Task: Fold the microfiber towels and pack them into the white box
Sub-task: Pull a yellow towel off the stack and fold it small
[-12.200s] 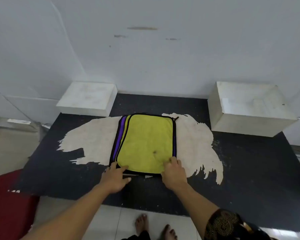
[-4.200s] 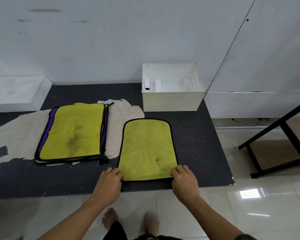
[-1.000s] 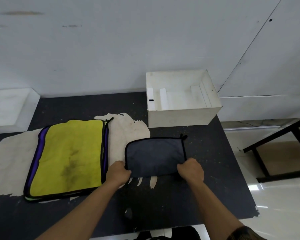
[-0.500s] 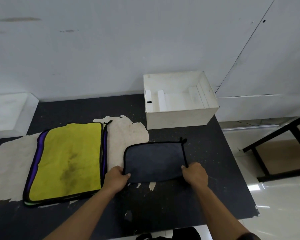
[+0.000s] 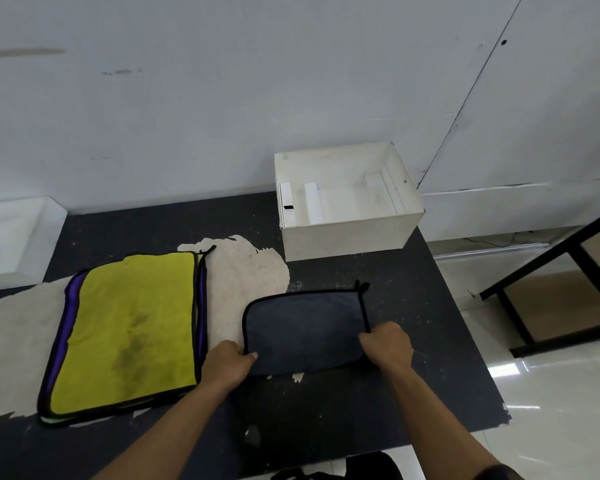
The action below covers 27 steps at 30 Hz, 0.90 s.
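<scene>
Soft matt cloth on the folded grey towel (image 5: 305,327), short fuzzy nap, black stitched binding round the edge. Same sort of plush cloth on the yellow towel stack (image 5: 129,327), a bit grubby with a dark smudge, plus a purple edge (image 5: 63,327) with a slight sheen. Rough, speckled matt black coating on the table top (image 5: 326,410), with a dull, bare-looking pale patch (image 5: 243,271). Smooth matt white on the white box (image 5: 347,233), looks like card or thin board, lightly scuffed. Properly glossy floor tiles (image 5: 551,393), full of reflections. Probably painted metal on the black frame (image 5: 548,254), low sheen. Flat matt paint on the wall (image 5: 222,98), few smudges.
</scene>
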Available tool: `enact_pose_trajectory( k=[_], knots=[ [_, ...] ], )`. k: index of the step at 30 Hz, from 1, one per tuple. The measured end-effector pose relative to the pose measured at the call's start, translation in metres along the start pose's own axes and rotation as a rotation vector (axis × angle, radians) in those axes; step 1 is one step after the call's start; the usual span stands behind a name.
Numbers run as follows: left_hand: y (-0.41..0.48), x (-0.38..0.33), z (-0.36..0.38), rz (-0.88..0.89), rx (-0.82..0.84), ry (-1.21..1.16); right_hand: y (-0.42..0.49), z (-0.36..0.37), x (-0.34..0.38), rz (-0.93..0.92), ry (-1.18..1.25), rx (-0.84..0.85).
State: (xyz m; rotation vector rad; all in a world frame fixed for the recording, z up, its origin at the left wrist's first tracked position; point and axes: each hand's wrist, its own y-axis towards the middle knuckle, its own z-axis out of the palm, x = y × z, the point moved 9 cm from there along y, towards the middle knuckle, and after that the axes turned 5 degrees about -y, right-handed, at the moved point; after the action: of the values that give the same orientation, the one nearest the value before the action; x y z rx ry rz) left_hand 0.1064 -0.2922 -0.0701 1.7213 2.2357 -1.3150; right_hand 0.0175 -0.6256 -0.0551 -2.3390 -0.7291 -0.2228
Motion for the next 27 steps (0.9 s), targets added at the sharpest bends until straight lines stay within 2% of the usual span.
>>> enact_pose_trajectory(
  k=[7,10,12,13,15,18,20,27],
  knots=[
    [-0.002,-0.006,0.001,0.001,-0.034,0.089,0.009,0.005,-0.002,0.001,0.096,0.043],
    [-0.011,-0.012,-0.015,0.025,-0.245,0.042,0.011,0.006,-0.004,-0.004,0.078,0.052],
    [-0.019,-0.031,-0.02,0.152,-0.354,-0.008,0.012,0.006,-0.003,-0.015,0.074,0.051],
    [-0.021,-0.045,-0.015,0.235,-0.339,-0.022,0.013,0.006,-0.002,-0.019,0.078,0.044],
    [-0.022,-0.076,0.006,0.358,-0.203,-0.013,0.013,0.007,-0.002,-0.028,0.106,0.032],
    [-0.019,-0.118,0.043,0.415,0.047,0.038,0.011,0.011,0.004,-0.061,0.152,0.042],
    [-0.019,-0.139,0.064,0.395,0.159,-0.003,0.011,0.013,0.004,-0.053,0.196,0.067],
    [-0.017,-0.159,0.096,0.201,0.326,-0.315,-0.002,0.026,0.006,0.028,0.598,0.281]
  ],
)
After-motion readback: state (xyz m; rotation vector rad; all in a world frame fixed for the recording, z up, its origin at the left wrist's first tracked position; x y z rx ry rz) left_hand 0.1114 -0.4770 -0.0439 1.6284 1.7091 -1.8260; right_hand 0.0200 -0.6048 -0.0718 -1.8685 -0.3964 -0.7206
